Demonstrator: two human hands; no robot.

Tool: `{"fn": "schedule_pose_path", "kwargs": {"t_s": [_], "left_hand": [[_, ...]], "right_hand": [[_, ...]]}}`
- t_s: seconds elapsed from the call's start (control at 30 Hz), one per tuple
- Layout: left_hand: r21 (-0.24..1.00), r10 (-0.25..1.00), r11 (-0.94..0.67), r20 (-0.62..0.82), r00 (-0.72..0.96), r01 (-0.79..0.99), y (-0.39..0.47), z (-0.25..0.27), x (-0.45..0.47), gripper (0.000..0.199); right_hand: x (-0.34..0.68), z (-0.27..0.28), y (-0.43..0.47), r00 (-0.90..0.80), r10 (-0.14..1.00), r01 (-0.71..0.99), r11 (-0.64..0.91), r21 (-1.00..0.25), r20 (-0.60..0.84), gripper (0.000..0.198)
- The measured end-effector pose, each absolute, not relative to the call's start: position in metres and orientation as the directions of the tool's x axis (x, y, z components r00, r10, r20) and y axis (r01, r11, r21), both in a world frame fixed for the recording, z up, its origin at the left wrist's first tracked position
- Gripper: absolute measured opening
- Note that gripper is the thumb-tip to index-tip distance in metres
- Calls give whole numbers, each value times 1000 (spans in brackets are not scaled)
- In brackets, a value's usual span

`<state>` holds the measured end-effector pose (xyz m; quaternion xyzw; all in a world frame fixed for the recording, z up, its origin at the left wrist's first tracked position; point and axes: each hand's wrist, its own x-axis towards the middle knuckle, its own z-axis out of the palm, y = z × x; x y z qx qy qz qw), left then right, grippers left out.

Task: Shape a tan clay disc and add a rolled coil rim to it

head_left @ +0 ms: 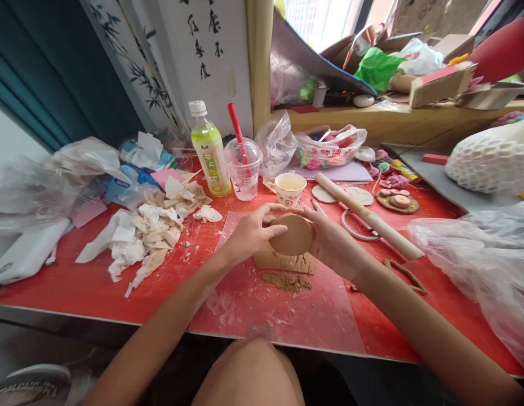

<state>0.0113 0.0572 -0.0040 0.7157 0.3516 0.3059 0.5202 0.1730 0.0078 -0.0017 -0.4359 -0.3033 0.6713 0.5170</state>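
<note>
Between my two hands I hold a flat round clay disc [291, 237], tilted up toward me above the table. My left hand [256, 230] grips its left edge, thumb lying across the face and fingers behind the rim. On the right edge, my right hand [332, 239] is closed, its fingers partly hidden behind the disc. Below lies a brown clay slab [283, 263] with a rough, cut surface. Clay crumbs [287, 282] are scattered in front of the slab on a clear plastic sheet [270, 316]. A paper cup [289, 194] of cloudy liquid stands just behind my hands.
Crumpled tissues [150, 237], a tea bottle [211, 152] and a plastic cup with a red straw [244, 169] are on the left. To the right lie a rolling pin [372, 217], a metal ring [358, 228], a decorated clay piece [397, 201] and clear plastic bags [477, 259].
</note>
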Motion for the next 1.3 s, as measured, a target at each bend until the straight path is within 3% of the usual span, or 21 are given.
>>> {"fn": "schedule_pose_path", "kwargs": {"t_s": [0.17, 0.3, 0.53, 0.87, 1.03, 1.1, 1.2, 1.3], "left_hand": [[996, 847, -59, 15, 532, 67, 63, 2, 8, 29], [997, 872, 58, -29, 488, -44, 67, -2, 6, 34], [992, 861, 115, -70, 503, -58, 66, 0, 6, 38], [999, 876, 51, -48, 481, 7, 66, -4, 8, 39], [993, 916, 10, 39, 400, -120, 62, 2, 7, 39], [979, 928, 27, 50, 369, -200, 63, 4, 6, 42], [962, 913, 115, -4, 407, -248, 65, 4, 4, 43], [940, 859, 229, -74, 506, -252, 65, 2, 5, 42]], "right_hand": [[175, -3, 9, -184, 955, -399, -291, -870, -234, 40], [176, -5, 8, -252, 953, -368, -253, -895, -166, 30], [180, -6, 9, -235, 959, -324, -229, -918, -156, 25], [180, -9, 10, -222, 964, -243, -200, -949, -146, 30], [176, -4, 12, -115, 969, -428, -245, -870, -217, 32], [173, -2, 11, -176, 945, -532, -326, -781, -275, 39], [169, -3, 10, -294, 911, -619, -411, -669, -288, 52], [168, -5, 10, -258, 941, -722, -337, -605, -217, 55]]}}
